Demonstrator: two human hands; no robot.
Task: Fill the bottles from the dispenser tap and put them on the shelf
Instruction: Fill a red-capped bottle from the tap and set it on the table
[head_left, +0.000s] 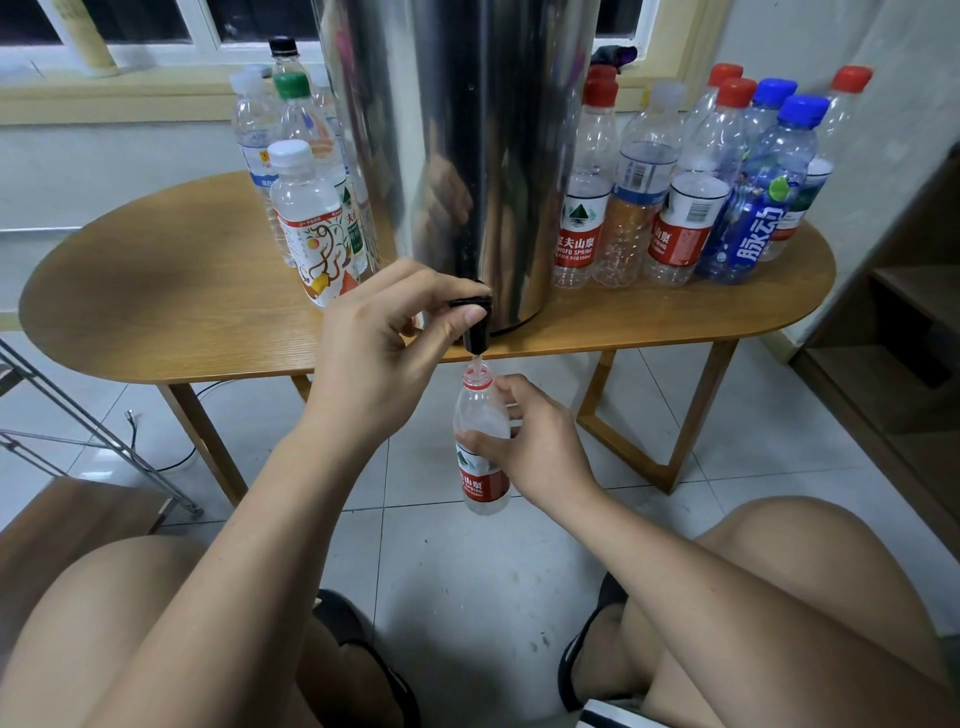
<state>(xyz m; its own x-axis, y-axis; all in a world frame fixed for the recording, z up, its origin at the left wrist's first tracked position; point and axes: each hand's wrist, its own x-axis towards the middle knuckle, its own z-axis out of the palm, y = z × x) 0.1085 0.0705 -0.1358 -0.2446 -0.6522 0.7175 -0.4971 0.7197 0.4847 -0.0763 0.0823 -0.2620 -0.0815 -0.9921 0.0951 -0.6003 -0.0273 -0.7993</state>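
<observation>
**Containers.** A steel dispenser stands at upper centre on an oval wooden table. Its black tap overhangs the table's near edge. Directly below the tap, at frame centre, an uncapped clear bottle with a red label and a red neck ring is held upright above the tiled floor. A thin stream of water runs from the spout into its mouth. The fill level cannot be read through the plastic.

A cluster of capped bottles stands left of the dispenser. The foremost is a peach-label bottle with a white cap, and a green-capped bottle stands behind it. Whether these hold anything cannot be told. To the right stands a row of capped bottles, including a red-label bottle and a blue-label bottle; these look empty.

**Hands.** The left hand enters from lower left. It grasps the tap, with its fingers curled over the lever and its thumb against the front. The right hand enters from lower right and grips the bottle at mid-body. Its thumb lies across the top of the label and its index finger reaches towards the neck.

A dark wooden shelf occupies the right edge of the frame.
</observation>
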